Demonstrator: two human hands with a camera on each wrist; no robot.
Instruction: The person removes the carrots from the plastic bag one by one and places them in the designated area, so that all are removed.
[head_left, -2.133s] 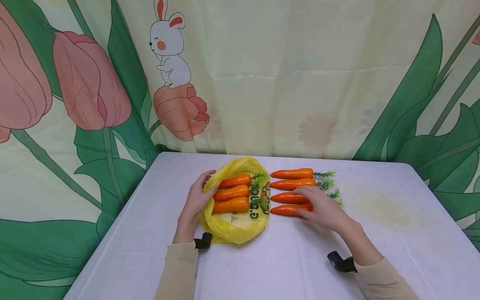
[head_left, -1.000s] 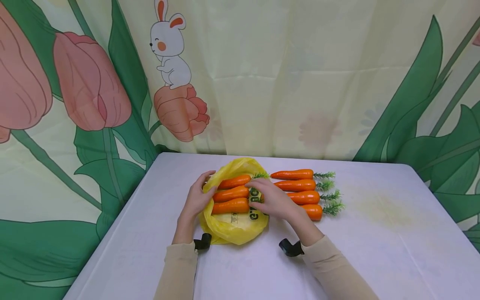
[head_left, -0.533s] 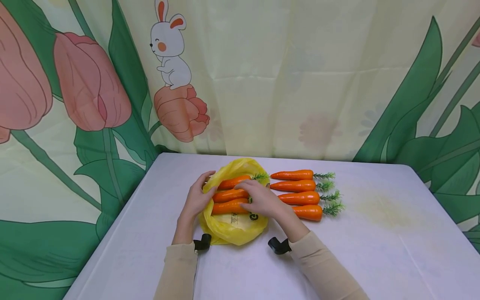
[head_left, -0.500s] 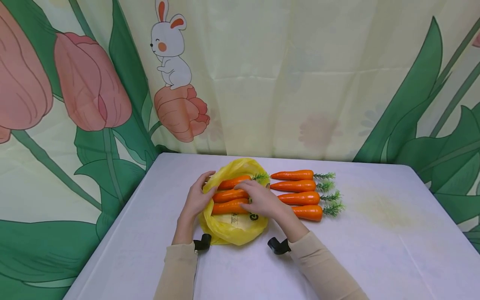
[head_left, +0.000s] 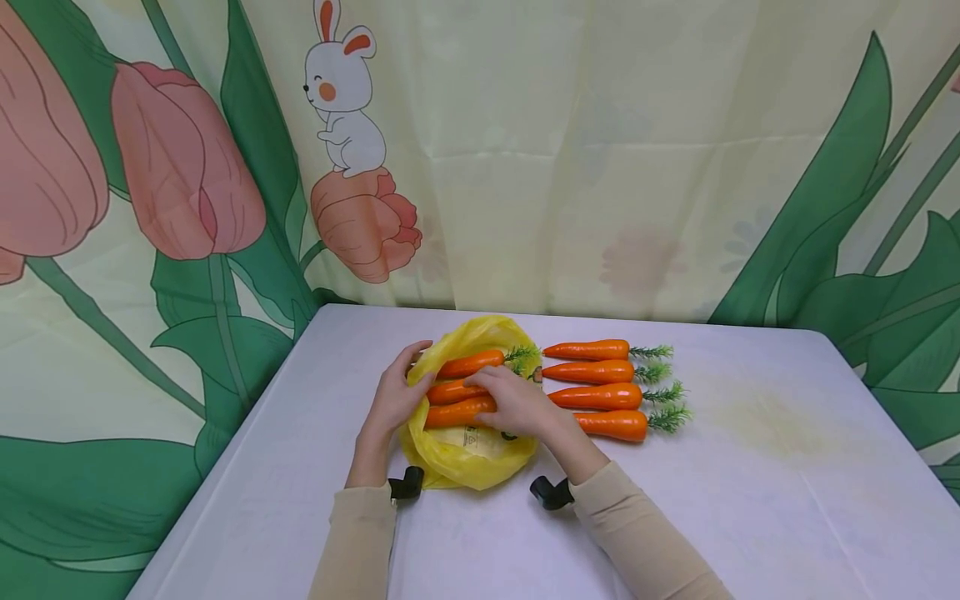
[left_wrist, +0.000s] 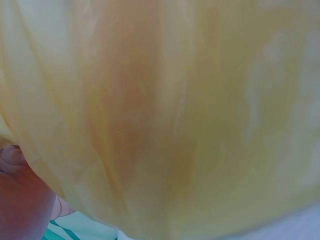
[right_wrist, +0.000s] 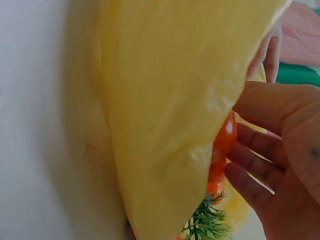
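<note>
My left hand [head_left: 397,396] holds the left rim of a yellow plastic bag [head_left: 468,472], thumb inside its mouth. Three orange carrots lie in the bag: a far one [head_left: 472,364], a middle one [head_left: 448,392] and a near one [head_left: 450,413], green tops to the right. My right hand [head_left: 521,404] reaches in from the right, its thumb and fingers around the thick end of the near carrot. It covers part of the middle one too. The right wrist view has the fingertips [right_wrist: 235,172] right at a carrot [right_wrist: 226,135]. In the left wrist view, the bag [left_wrist: 150,100] hides most of the hand.
Several more carrots [head_left: 588,372] lie in a column right of the bag, tips toward it. The white tablecloth [head_left: 750,500] spreads around them. A printed curtain [head_left: 525,208] hangs behind the table.
My right hand has moved left from the column of carrots to the carrots in the bag, shifting only slightly in the last half second. My left hand has stayed at the bag's rim.
</note>
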